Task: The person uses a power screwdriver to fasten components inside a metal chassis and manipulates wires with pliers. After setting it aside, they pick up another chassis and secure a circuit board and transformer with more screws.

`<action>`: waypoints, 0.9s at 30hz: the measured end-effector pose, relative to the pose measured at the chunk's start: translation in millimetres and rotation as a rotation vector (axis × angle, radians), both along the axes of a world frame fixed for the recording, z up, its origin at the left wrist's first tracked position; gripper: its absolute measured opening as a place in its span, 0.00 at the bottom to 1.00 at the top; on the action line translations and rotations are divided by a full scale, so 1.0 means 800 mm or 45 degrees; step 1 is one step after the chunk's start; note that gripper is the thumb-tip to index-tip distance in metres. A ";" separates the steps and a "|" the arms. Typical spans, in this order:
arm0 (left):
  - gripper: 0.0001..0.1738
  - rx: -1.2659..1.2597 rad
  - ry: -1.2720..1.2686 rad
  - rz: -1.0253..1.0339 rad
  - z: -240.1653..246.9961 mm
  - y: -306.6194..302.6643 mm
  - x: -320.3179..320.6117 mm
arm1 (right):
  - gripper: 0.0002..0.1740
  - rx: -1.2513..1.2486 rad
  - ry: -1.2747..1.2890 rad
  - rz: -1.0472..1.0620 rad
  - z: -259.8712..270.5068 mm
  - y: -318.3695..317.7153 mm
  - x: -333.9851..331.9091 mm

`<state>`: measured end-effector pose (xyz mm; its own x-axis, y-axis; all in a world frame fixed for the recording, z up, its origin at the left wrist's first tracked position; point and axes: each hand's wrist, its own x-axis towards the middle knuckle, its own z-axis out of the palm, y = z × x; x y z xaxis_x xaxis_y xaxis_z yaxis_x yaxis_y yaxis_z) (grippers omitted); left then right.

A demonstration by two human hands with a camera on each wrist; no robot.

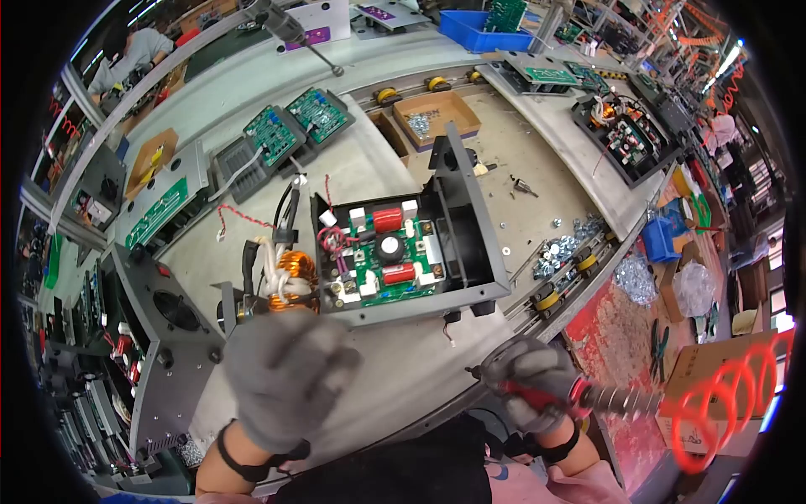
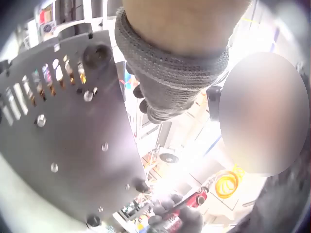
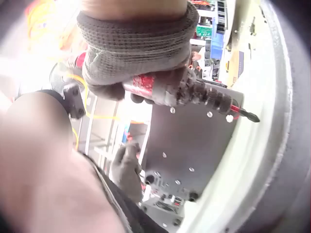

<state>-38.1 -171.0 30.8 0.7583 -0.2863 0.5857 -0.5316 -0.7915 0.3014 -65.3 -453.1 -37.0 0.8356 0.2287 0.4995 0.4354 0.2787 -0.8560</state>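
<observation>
My gloved right hand (image 1: 529, 378) grips a red air screwdriver (image 3: 143, 83) at the front edge of the table. Its dark bit (image 3: 247, 114) points out past the chuck, away from any screw. Blurred, my gloved left hand (image 1: 290, 378) is raised in front of the black metal chassis (image 1: 395, 312), with its fingers loosely bent and nothing visible in them. Inside the chassis sits a green circuit board (image 1: 390, 252) with red cylinders and a black round part. A copper coil (image 1: 294, 270) with thick white leads stands at the chassis's left, just beyond my left hand.
A dark fan panel (image 1: 172, 323) stands upright at the left. Loose screws (image 1: 558, 252) lie at the right, by the yellow rollers. A cardboard tray (image 1: 441, 118) of screws and several circuit boards (image 1: 273, 134) are farther back. The coiled red air hose (image 1: 722, 395) runs off right.
</observation>
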 end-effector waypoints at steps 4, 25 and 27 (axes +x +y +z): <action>0.22 0.259 0.007 0.131 0.009 0.021 0.031 | 0.21 0.181 0.167 -0.314 0.012 -0.033 0.035; 0.21 0.208 0.522 -0.120 0.020 0.029 -0.017 | 0.07 0.089 0.585 -1.263 -0.103 -0.270 0.215; 0.20 0.232 0.601 -0.215 0.024 0.032 -0.024 | 0.08 0.113 0.670 -1.310 -0.106 -0.276 0.216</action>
